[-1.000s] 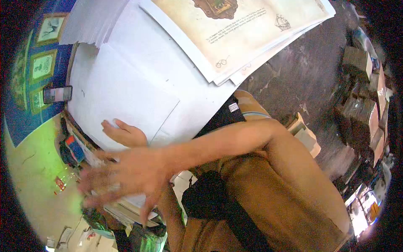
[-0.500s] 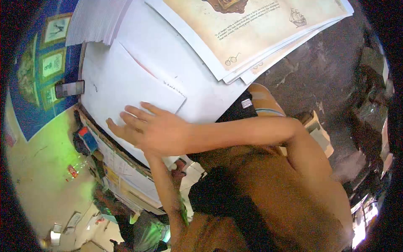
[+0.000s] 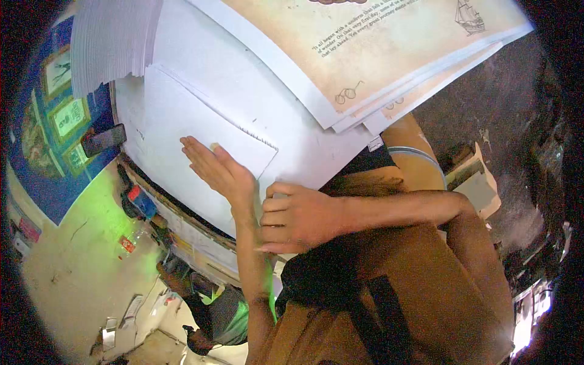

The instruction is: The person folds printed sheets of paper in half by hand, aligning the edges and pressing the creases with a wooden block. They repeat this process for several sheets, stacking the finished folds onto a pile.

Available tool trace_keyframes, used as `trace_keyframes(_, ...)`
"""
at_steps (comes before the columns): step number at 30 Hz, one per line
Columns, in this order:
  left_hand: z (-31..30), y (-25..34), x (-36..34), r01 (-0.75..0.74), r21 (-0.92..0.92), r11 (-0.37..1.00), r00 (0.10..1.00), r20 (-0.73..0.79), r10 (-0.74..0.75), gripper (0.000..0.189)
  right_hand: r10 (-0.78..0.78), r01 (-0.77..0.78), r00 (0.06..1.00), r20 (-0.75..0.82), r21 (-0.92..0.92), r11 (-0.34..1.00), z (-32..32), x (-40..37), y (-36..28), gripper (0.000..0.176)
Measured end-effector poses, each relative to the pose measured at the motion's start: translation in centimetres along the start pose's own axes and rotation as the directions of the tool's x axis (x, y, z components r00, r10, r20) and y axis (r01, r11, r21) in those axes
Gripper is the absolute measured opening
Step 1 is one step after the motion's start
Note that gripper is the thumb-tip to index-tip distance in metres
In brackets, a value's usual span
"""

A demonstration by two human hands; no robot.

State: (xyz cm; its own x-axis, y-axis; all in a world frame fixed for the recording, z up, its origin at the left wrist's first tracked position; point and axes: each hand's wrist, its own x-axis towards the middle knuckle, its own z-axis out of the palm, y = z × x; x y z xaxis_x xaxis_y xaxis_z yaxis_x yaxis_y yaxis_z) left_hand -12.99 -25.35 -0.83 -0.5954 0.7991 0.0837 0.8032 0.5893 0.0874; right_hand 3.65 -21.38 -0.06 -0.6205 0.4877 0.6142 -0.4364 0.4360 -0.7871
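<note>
Sheet: white, flat on the table, one corner towards the body; it is what both hands work at
Left hand: palm down on the sheet, near its near edge; fingers straight and close together, gripping nothing
Right hand: just off the sheet's near corner, at the table's edge; fingers curled halfway in; whether they pinch any paper cannot be made out
Table: covered in white paper under and around the sheet; its brown edge runs just below the sheet
Prints: parchment-coloured, fanned in layers right of the sheet, overhanging the table; text, a pair of spectacles and a ship drawn on them
Pile: a thick white stack above the sheet's far-left corner
Phone: dark, just left of the sheet, at the table's end
Banner: blue with framed pictures, further left of the sheet
Floor: pale and green-tinged below-left of the sheet; dark and stained far to its right
Person: below the sheet, seen from above, mostly in shadow
Hard to make out: the prints' upper parts and the pile's top are cut off; small clutter under the table's edge is blurred; the picture's rim is black
</note>
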Motion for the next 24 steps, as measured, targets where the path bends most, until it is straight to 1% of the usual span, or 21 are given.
trace_keyframes(3, 0.4, 0.3, 0.1, 0.012, 0.007, 1.000, 0.999, -0.052, -0.012, 0.055, 0.036, -0.035, 0.999, -0.026, 0.045, 0.998, 0.1, 0.5, 0.4, 0.017)
trace_keyframes(6, 0.3, 0.3, 0.0, 0.034, -0.019, 0.999, 0.999, -0.019, -0.034, 0.056, 0.042, -0.042, 0.999, -0.005, 0.063, 0.997, 0.2, 0.7, 1.0, 0.016)
trace_keyframes(9, 0.2, 0.0, -0.1, -0.009, 0.035, 0.999, 0.997, -0.082, 0.012, 0.057, 0.041, -0.045, 0.990, 0.134, 0.030, 0.999, 0.3, 0.7, 1.8, 0.017)
trace_keyframes(10, -0.2, 0.2, -0.3, 0.004, -0.080, 0.997, 0.988, -0.155, -0.017, 0.057, 0.069, -0.074, 0.986, 0.150, 0.026, 0.997, 0.3, 0.7, 1.7, 0.017)
trace_keyframes(11, -1.3, -0.4, -0.3, 0.074, -0.199, 0.977, 0.959, -0.254, -0.124, 0.057, 0.091, -0.096, 0.982, 0.166, 0.022, 0.995, 0.2, 0.6, 1.4, 0.017)
trace_keyframes(12, -2.3, -1.3, -0.4, 0.112, -0.329, 0.938, 0.911, -0.342, -0.228, 0.058, 0.111, -0.114, 0.977, 0.180, 0.007, 0.993, -0.2, 0.6, 1.3, 0.017)
trace_keyframes(13, -2.9, -2.2, -0.5, 0.118, -0.459, 0.881, 0.850, -0.412, -0.329, 0.058, 0.102, -0.104, 0.981, 0.168, 0.003, 0.995, -1.0, 0.9, 1.3, 0.017)
trace_keyframes(14, -3.5, -5.8, -0.9, 0.227, -0.421, 0.878, 0.768, -0.477, -0.428, 0.062, 0.102, -0.103, 0.983, 0.154, 0.000, 0.995, -2.0, 1.0, 0.9, 0.017)
trace_keyframes(15, -4.5, -8.9, -1.0, 0.325, -0.503, 0.801, 0.666, -0.480, -0.571, 0.065, 0.105, -0.106, 0.984, 0.144, -0.002, 0.994, -2.8, 0.9, 0.4, 0.017)
trace_keyframes(16, -5.9, -11.9, -1.1, 0.367, -0.712, 0.599, 0.685, -0.228, -0.691, 0.067, 0.131, -0.131, 0.984, 0.120, -0.011, 0.991, -3.5, 0.8, 0.1, 0.016)
trace_keyframes(17, -7.0, -14.5, -1.7, 0.409, -0.846, 0.342, 0.692, 0.044, -0.721, 0.069, 0.156, -0.156, 0.983, 0.100, -0.014, 0.988, -4.0, 0.5, -0.3, 0.016)
trace_keyframes(18, -7.5, -16.1, -2.6, 0.419, -0.889, 0.185, 0.640, 0.144, -0.755, 0.070, 0.183, -0.182, 0.980, 0.080, -0.019, 0.983, -4.3, 0.5, -0.7, 0.015)
trace_keyframes(20, -8.0, -18.5, -3.3, 0.397, -0.907, -0.141, 0.560, 0.361, -0.746, 0.073, 0.202, -0.200, 0.976, 0.081, -0.025, 0.979, -4.3, 0.9, -1.8, 0.012)
trace_keyframes(23, -7.7, -21.3, -4.5, 0.315, -0.916, -0.249, 0.695, 0.402, -0.596, 0.069, 0.226, -0.225, 0.967, 0.115, -0.020, 0.974, -3.2, 1.4, -3.6, 0.009)
trace_keyframes(24, -7.8, -21.5, -4.5, 0.282, -0.915, -0.290, 0.714, 0.402, -0.574, 0.071, 0.228, -0.228, 0.966, 0.125, -0.011, 0.974, -2.6, 1.3, -4.1, 0.009)
